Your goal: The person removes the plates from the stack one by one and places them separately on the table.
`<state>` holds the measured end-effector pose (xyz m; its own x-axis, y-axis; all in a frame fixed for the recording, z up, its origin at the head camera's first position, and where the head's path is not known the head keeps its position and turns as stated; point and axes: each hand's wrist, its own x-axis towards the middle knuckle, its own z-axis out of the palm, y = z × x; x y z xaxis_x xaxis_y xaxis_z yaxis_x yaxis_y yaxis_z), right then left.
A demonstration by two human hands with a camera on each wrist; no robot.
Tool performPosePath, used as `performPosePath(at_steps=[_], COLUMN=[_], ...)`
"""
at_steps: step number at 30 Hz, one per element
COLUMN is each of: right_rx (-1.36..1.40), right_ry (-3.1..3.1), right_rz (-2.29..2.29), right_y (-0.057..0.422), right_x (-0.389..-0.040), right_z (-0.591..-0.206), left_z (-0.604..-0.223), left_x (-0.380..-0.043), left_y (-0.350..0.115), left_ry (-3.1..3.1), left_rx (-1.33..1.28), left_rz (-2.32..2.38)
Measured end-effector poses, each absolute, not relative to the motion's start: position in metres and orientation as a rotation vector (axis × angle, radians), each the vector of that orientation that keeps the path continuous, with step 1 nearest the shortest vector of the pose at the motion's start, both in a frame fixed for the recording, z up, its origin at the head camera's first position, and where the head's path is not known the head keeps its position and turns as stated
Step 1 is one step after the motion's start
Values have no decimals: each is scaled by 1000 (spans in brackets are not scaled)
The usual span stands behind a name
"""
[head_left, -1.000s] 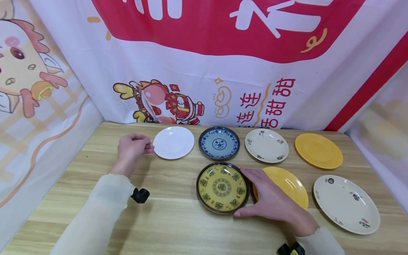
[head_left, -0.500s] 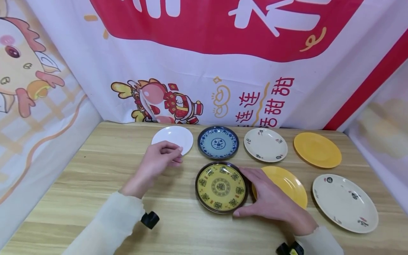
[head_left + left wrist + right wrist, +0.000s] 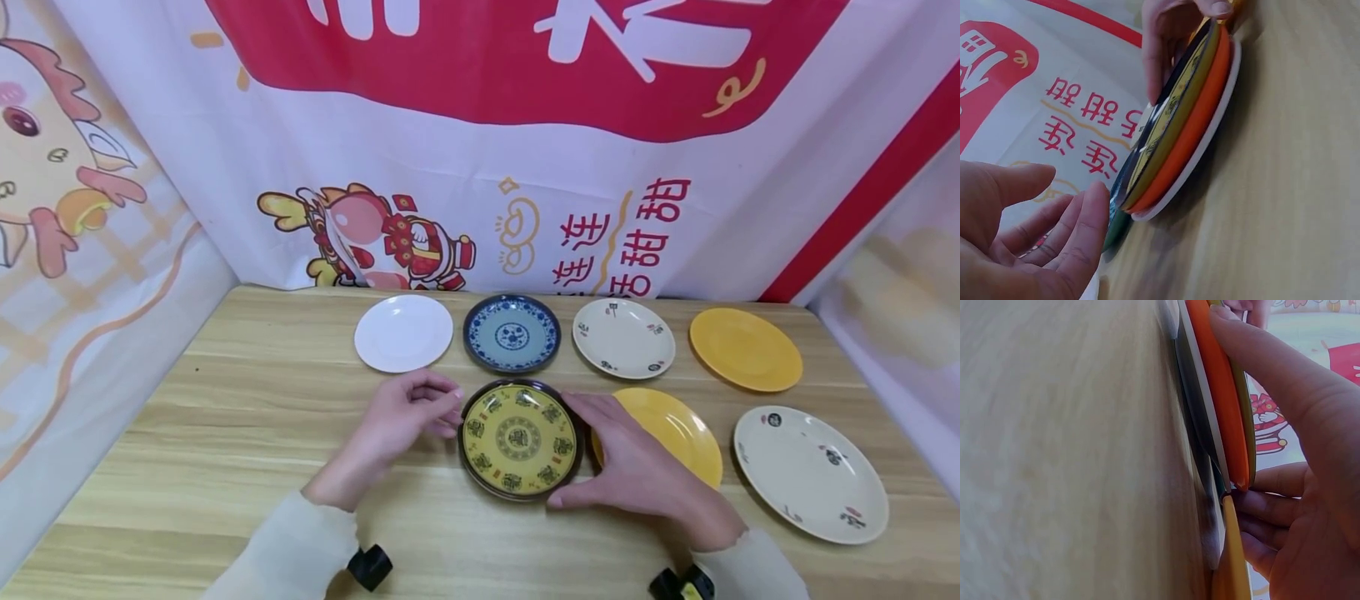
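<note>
A yellow patterned plate with a dark rim (image 3: 519, 437) tops a small stack on the table. In the left wrist view an orange plate (image 3: 1194, 134) and a white-edged plate (image 3: 1222, 119) show beneath it. My right hand (image 3: 633, 462) holds the stack's right side, thumb on the near rim and fingers on the far rim. Beside the left rim is my left hand (image 3: 405, 417), its fingers loosely bent and holding nothing. The left wrist view shows a small gap between those fingers and the plates.
Along the back of the wooden table (image 3: 247, 433) lie a white plate (image 3: 403, 333), a blue patterned plate (image 3: 512, 333), a cream plate (image 3: 624, 337) and a yellow plate (image 3: 746, 350). Right of the stack are another yellow plate (image 3: 675, 425) and a larger cream plate (image 3: 810, 475). Printed cloth (image 3: 420, 150) stands behind.
My left hand has moved from beside the white plate, rightward and nearer, to the stack's left rim. The right hand has stayed on the stack. The plates lie as before.
</note>
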<state>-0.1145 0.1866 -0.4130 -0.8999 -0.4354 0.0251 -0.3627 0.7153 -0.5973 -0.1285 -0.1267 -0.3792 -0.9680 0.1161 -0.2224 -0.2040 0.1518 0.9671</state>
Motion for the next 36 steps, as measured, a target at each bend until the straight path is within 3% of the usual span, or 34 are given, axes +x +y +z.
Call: performPosePath(at_steps=[36], right_rx=[-647], right_ry=[2805], right_rz=[-927], right_y=[187], right_x=[-114], right_z=[-412], left_z=[-405], left_x=[-117], left_y=[-114], left_ry=[2271], left_rx=[-170], left_rz=[1784])
